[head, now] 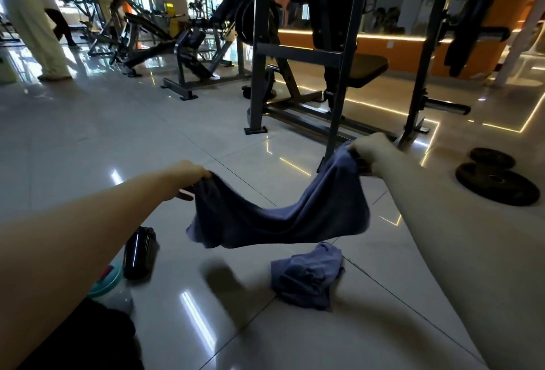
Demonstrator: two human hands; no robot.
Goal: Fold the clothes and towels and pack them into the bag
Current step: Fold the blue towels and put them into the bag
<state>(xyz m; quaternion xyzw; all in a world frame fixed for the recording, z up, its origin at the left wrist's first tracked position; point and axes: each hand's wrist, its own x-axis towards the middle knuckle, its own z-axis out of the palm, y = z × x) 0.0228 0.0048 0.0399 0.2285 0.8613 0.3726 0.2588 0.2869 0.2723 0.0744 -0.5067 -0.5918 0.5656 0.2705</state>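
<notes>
Left hand (191, 176), right hand (371, 148) pinch towel (280, 216); crumpled cloth (306, 276), bottle (138, 253) on floor (118, 139) below.

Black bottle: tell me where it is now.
Head view, lower left: the black bottle sits on the floor beside the teal-lidded bottle, left of the crumpled cloth, below the held towel.

Dim, motion-blurred — glare streaks on glossy floor (103, 139)
</notes>
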